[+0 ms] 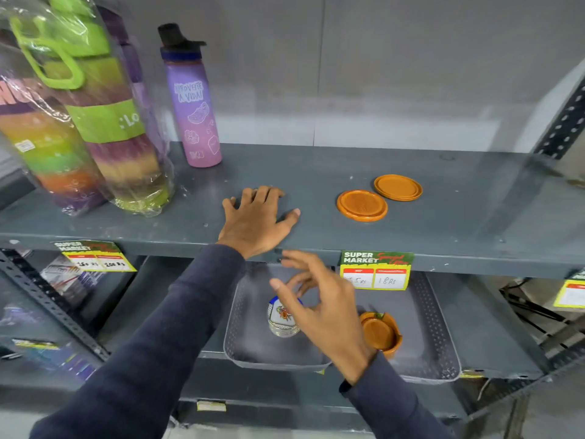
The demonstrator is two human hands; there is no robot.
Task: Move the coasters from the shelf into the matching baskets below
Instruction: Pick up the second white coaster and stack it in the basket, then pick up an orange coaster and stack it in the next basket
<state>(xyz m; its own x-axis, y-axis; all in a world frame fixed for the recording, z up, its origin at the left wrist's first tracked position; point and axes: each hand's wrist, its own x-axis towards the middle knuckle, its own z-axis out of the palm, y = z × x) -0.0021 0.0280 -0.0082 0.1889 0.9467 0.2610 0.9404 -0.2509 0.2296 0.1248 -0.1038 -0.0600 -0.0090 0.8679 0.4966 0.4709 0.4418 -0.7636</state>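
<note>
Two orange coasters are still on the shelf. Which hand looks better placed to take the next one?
Probably the left hand: it lies flat and empty on the shelf, level with the orange coasters. The right hand is down over the left basket, fingers spread, holding nothing.

Purple bottle (pixel 192 103) upright beside wrapped striped bottles (pixel 95 122); price tags (pixel 376 270).

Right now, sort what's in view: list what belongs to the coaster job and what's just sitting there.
Job:
- two orange coasters on the shelf
- left basket with patterned coasters
- right basket with orange coasters
- left hand, right hand, both empty

Lying about:
- purple bottle
- wrapped bottles
- price tag
</note>
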